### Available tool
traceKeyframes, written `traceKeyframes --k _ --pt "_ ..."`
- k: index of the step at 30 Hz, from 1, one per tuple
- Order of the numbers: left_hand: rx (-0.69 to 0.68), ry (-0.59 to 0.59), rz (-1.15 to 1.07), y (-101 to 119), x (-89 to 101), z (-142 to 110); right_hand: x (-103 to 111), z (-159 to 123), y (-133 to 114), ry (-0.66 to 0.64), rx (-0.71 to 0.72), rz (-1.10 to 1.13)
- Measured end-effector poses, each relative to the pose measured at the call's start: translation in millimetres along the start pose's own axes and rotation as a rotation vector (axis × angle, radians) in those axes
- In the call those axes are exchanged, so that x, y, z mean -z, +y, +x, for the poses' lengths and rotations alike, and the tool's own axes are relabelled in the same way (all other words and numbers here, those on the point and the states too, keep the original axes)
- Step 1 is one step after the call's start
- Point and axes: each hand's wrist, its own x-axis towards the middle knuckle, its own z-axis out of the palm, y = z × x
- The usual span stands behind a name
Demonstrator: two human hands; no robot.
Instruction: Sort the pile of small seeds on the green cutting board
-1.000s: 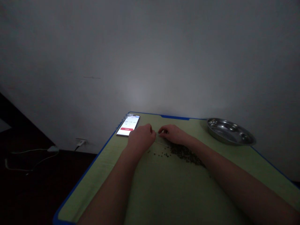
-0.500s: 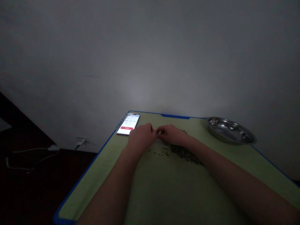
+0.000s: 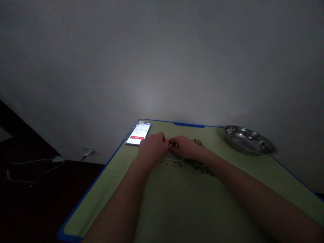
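My left hand [image 3: 155, 145] and my right hand [image 3: 186, 146] meet over the table, their fingertips pinched together almost touching. Between and just below them a pale, see-through sheet shows, which looks like a small clear plastic bag [image 3: 174, 157]; my fingers appear closed on its upper edge, though the knuckles hide most of it. Dark, small bean-like grains lie in a loose pile [image 3: 199, 166] under and beside my right wrist. A few stray grains [image 3: 174, 164] are scattered along the bag's near edge.
A lit smartphone [image 3: 138, 134] running a timer lies left of my hands. At the right rear edge rests a shiny metal bowl [image 3: 249, 141]. The green table [image 3: 177, 202] has a blue rim and stands against a grey wall. Cables [image 3: 48, 161] trail at left.
Both hands stay nearly in place, still pinched together. My right hand and forearm have shifted slightly, showing more of the grains behind the hand. The phone's timer has advanced.
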Motion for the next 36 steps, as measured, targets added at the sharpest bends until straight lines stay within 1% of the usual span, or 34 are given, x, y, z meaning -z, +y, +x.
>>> traceKeyframes --k 10,18,23,28,31,36 --pt "0.017 0.001 0.004 1 4.3 -1 4 -3 -11 -0.074 0.023 0.037" --pt "0.023 0.076 0.008 0 5.1 1 10 -12 -13 -0.161 0.104 0.098" --pt "0.01 0.062 0.008 0 5.0 0 10 -20 -16 -0.216 0.144 0.109" --pt "0.01 0.056 0.017 1 5.8 -1 11 -28 -20 -0.259 0.163 0.17" --pt "0.013 0.046 0.016 1 6.0 0 15 -29 -19 -0.23 0.152 0.181" --pt "0.021 0.057 0.018 1 5.0 1 20 -20 -9 -0.089 0.082 0.156"
